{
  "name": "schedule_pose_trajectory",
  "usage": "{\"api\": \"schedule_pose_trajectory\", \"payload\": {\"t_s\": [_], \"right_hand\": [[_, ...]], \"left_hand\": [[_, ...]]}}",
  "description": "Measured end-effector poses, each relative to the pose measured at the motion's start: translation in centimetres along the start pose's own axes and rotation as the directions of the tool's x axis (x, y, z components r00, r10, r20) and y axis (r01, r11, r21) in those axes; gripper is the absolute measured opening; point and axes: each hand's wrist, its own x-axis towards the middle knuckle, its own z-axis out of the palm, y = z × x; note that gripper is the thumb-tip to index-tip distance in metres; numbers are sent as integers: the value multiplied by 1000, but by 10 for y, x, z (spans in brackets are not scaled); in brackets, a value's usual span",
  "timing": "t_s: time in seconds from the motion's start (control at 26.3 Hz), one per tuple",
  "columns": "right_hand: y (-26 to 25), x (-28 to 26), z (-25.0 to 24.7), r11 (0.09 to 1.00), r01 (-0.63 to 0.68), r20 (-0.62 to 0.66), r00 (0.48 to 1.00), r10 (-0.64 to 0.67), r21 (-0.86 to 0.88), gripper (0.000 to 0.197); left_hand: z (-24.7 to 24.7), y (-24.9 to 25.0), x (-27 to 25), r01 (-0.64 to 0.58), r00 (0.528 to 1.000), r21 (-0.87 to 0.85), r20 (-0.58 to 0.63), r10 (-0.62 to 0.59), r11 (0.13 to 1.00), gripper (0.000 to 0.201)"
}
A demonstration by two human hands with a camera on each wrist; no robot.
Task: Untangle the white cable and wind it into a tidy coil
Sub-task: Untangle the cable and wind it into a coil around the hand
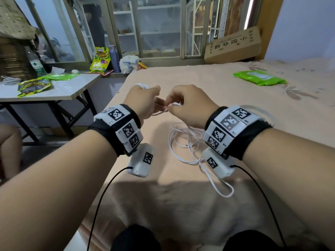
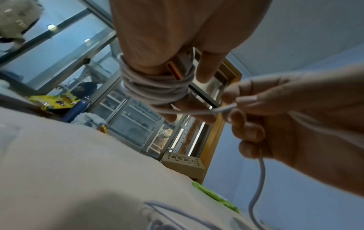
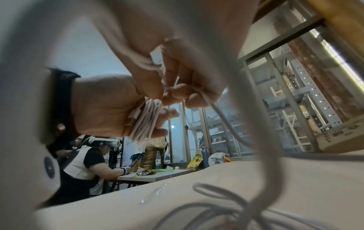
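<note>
Centre frame in the head view, the left hand holds wound turns of the thin white cable around its fingers; the right hand, just beside, pinches the feeding strand, while slack loops lie below on the peach bedsheet.

White cable, peach flowered bedsheet.

Cardboard box by the window printed "小型仓储", other packaging print unreadable
</note>
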Motion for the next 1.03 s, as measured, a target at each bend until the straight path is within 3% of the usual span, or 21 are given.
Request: {"api": "schedule_pose_trajectory", "payload": {"t_s": [0.04,0.19,0.34,0.46,0.57,0.68,0.84,0.91,1.03], "right_hand": [[2,-1,0,1000,-22,11,1000,22,11,3],[5,3,4,991,-134,-28,991,133,-4,20],[3,8,4,981,-159,26,986,163,-107,55],[1,11,8,991,-129,-12,992,129,-29,44],[2,11,12,954,-188,-31,979,200,234,29],[5,6,15,971,-177,-5,984,180,163,18],[-4,-6,21,984,-78,125,990,59,159,19],[-13,-7,23,987,-42,167,986,16,155,22],[-20,-9,21,992,-89,223,972,67,90,31]], "left_hand": [[-2,2,-1,32,999,-24,-2,-32,999,15],[-8,10,-5,118,993,-121,0,-119,986,22],[-9,18,-18,259,943,-128,248,-222,957,33],[-11,24,-22,335,875,-159,418,-244,929,36],[-16,29,-25,365,864,-293,461,-204,884,39],[-20,31,-23,310,909,-527,408,-85,791,36],[-18,36,-14,146,984,-790,176,-7,596,24],[-15,33,-9,57,996,-799,83,17,599,22],[-7,27,-2,-27,999,-708,6,44,705,22]]}}
